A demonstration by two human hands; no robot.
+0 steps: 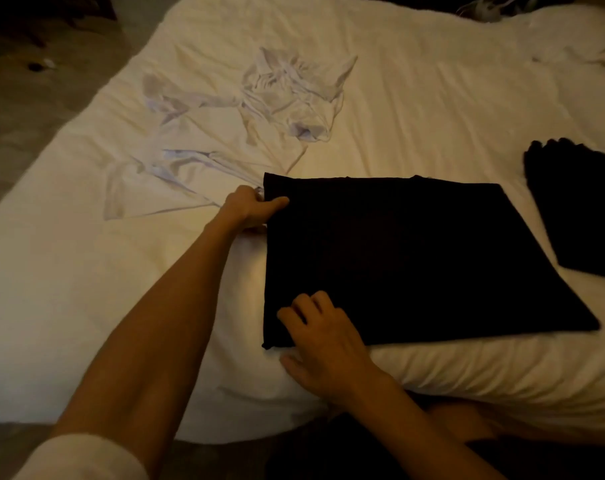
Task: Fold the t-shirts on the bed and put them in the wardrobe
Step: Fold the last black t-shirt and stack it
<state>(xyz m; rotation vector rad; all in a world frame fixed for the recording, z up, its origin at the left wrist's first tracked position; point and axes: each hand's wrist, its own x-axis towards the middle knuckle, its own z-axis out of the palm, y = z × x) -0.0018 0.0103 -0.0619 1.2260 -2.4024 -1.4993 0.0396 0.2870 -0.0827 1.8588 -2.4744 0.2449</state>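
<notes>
White t-shirts (287, 95) lie crumpled mid-way up the bed (432, 98), a black garment (578, 209) at its right edge (partly cropped); left hand (249, 209) and right hand (325, 341) pinch the folded black t-shirt (415, 254) by its left corners.

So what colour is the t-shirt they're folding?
The folded t-shirt is black, seen in the head view.

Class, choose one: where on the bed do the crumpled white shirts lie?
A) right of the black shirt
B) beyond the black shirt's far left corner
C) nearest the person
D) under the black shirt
B: the white shirts spread beyond the far left corner of the black shirt, past the left hand.
</notes>
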